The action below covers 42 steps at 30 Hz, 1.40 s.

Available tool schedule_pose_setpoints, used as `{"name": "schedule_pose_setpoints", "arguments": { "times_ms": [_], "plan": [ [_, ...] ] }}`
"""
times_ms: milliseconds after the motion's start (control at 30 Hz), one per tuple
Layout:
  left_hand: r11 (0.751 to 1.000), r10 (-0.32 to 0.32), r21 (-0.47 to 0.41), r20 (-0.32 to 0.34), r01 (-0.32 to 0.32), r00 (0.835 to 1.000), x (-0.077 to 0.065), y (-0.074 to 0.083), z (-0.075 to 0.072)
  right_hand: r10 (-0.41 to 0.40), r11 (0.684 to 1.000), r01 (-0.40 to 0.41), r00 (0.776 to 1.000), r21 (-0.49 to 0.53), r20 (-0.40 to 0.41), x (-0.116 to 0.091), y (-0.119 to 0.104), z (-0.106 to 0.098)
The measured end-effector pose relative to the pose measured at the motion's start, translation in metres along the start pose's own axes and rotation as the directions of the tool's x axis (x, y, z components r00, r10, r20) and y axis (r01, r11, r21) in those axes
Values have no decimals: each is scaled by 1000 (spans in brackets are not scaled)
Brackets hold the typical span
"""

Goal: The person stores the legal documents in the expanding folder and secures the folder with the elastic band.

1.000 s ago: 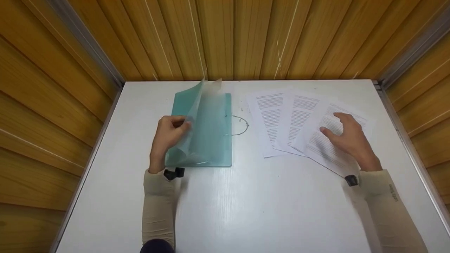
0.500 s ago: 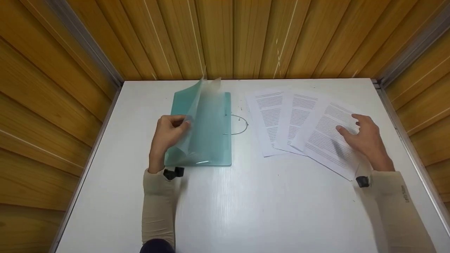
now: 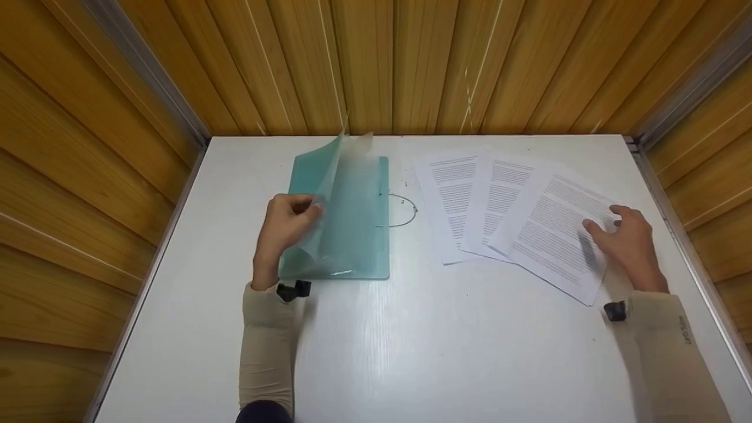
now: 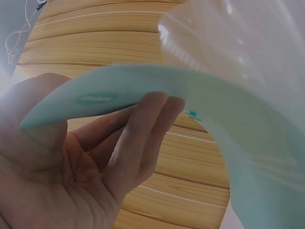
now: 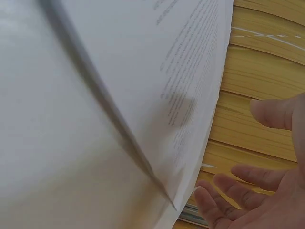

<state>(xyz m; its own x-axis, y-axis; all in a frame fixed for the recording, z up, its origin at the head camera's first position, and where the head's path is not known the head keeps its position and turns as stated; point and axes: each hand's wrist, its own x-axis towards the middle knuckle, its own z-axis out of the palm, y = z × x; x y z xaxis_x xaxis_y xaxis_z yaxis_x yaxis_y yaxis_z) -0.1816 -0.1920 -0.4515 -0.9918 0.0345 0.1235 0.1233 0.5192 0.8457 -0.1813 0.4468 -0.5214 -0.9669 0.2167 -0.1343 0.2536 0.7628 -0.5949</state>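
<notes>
A teal plastic folder (image 3: pixel 358 235) lies on the left half of the table, its cover lifted and curved. My left hand (image 3: pixel 288 223) pinches the edge of that cover along with a clear plastic sheet (image 3: pixel 329 200); in the left wrist view the cover (image 4: pixel 124 88) arcs between thumb and fingers. My right hand (image 3: pixel 628 244) hovers at the right edge of the rightmost printed sheet (image 3: pixel 558 235), thumb and fingers apart, holding nothing. In the right wrist view its spread fingers (image 5: pixel 240 191) stand beside the paper edge. Two more fanned printed sheets (image 3: pixel 505 176) overlap to the left.
A thin curved dark line (image 3: pixel 414 210) shows on the white table (image 3: pixel 435 341) between folder and papers. Wooden-plank walls (image 3: pixel 411 64) rise at the back and both sides. A dark round object (image 3: pixel 264 411) sits at the bottom edge near the left sleeve.
My right hand has moved right and slightly toward me, from over the rightmost sheet to its right edge. My left hand still holds the folder cover in the same place.
</notes>
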Motion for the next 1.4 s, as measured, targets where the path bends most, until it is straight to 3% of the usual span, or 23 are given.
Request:
{"name": "schedule_pose_setpoints", "arguments": {
  "times_ms": [400, 767, 1167, 1400],
  "plan": [
    [1000, -11, 8, -3, 11, 1000, 0, 3, -2, 26, 999, -26, 1000, 22, 7, -8, 25, -2],
    [1000, -28, 8, -1, 28, 1000, 0, 4, 0, 113, 993, -113, 994, 24, 6, -4, 23, 1],
    [1000, -23, -8, 11, 23, 1000, -1, 2, -1, 149, 988, -148, 989, 53, -9, 3, 15, 3],
    [1000, -4, 14, -2, 4, 1000, 1, 2, -1, 83, 996, -79, 994, 44, -75, 6, 16, 6]
  ]
}}
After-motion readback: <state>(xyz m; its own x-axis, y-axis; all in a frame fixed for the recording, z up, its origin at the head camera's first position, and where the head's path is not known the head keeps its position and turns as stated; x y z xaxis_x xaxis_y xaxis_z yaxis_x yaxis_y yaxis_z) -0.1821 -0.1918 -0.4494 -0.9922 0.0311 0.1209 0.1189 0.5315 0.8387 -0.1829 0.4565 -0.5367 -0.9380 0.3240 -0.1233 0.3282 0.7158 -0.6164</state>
